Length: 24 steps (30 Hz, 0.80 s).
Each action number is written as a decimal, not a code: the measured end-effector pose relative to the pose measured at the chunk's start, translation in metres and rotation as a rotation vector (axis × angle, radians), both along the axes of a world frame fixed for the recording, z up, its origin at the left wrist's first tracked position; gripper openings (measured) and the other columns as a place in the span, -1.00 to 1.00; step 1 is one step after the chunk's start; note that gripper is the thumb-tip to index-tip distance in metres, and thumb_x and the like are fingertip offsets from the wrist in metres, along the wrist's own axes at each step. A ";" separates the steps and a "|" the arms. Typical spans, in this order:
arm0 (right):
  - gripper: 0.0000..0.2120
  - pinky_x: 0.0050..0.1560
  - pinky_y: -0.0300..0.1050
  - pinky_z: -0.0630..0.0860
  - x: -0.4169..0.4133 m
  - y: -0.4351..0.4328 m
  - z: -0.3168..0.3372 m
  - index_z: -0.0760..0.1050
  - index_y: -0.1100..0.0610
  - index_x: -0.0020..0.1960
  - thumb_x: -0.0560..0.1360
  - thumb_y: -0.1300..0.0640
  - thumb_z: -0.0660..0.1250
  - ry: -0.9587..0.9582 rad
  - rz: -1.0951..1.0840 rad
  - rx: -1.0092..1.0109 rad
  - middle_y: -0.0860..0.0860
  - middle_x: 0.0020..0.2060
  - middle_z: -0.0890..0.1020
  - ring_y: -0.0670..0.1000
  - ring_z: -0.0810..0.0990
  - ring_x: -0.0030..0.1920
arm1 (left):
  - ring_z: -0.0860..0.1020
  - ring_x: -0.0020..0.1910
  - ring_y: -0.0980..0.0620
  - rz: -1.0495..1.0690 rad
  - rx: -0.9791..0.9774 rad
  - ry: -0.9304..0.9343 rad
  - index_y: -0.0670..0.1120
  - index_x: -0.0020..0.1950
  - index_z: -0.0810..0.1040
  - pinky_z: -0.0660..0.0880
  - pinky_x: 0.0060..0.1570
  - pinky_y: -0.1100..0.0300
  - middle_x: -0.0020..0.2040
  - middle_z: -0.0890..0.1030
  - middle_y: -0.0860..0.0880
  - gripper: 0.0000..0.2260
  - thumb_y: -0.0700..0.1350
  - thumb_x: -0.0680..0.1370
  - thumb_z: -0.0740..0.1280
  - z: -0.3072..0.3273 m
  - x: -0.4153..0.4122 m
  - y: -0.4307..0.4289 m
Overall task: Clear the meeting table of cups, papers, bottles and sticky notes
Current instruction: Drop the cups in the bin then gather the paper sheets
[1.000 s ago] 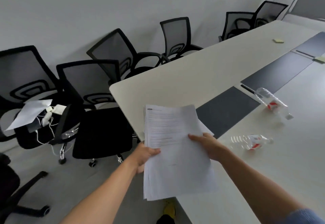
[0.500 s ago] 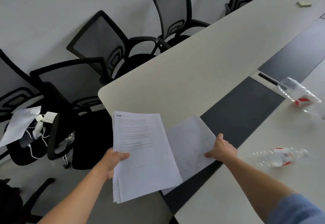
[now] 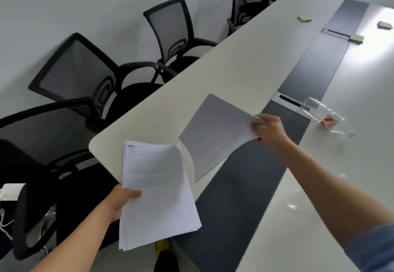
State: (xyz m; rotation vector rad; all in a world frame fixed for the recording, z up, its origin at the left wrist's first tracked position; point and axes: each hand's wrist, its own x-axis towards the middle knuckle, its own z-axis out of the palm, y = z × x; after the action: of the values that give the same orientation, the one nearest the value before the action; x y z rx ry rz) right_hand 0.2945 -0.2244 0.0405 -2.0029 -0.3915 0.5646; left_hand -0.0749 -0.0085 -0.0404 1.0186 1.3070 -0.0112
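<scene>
White-walled meeting room: a long pale meeting table [image 3: 223,71] is seen running from near left to far right, with a dark grey strip [image 3: 315,64] down its middle. Black mesh office chairs [image 3: 170,28] are ranged along the wall on the left.

Left hand [image 3: 121,202]: extended from the near left on a bare forearm and held at the table's near corner. A stack of printed papers [image 3: 157,195] is pinched at its left edge, with the thumb laid on top and the fingers hidden beneath. The stack is held roughly flat, its far right corner curled upward.

Right hand [image 3: 269,129]: reached forward across the grey strip with the arm nearly straight; a blue sleeve [image 3: 375,248] is seen at the near right edge. A single sheet [image 3: 215,135] is gripped at its right corner by curled fingers and held apart from the stack, slanted over the tabletop. Whether it touches the table cannot be told.

Plastic bottle [image 3: 322,116]: clear, red-labelled, laid on its side just right of the right hand, beside the strip.

Sticky-note pads [image 3: 304,18]: three are counted at the far end of the table, well apart from both hands.
</scene>
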 end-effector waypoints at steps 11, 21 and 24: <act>-0.88 -0.02 -0.03 0.62 -0.014 0.138 0.011 0.63 0.13 0.01 0.49 0.25 0.42 0.254 0.483 -0.401 0.09 -0.14 0.69 0.07 0.66 -0.13 | 0.65 0.05 -0.26 -0.159 -0.154 -0.018 -0.22 0.26 0.56 0.53 0.17 -0.19 0.10 0.67 -0.27 -0.68 -0.10 0.56 0.36 -0.028 0.013 0.120; -0.89 -0.32 -0.15 0.52 -0.099 0.225 -0.129 0.57 0.18 -0.14 0.41 0.29 0.49 0.422 0.304 -0.451 0.08 -0.30 0.58 0.02 0.56 -0.32 | 0.67 -0.13 -0.21 -0.197 -0.288 -0.042 -0.30 0.20 0.52 0.59 0.01 -0.15 -0.02 0.67 -0.27 -0.64 -0.24 0.45 0.48 -0.064 0.019 0.153; -0.88 -0.22 -0.08 0.54 -0.105 0.215 -0.136 0.60 0.21 -0.05 0.44 0.24 0.47 0.444 0.147 -0.331 0.13 -0.19 0.64 0.03 0.60 -0.28 | 0.67 -0.10 -0.25 -0.267 -0.253 -0.063 -0.33 0.23 0.52 0.59 0.00 -0.18 -0.02 0.68 -0.29 -0.63 -0.36 0.43 0.44 -0.062 0.026 0.154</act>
State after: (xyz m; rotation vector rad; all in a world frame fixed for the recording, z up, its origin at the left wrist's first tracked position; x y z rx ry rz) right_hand 0.1890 -0.0094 -0.0956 -2.0898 -0.1792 1.2029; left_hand -0.0485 0.1460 -0.1025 0.9599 1.0737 -0.3374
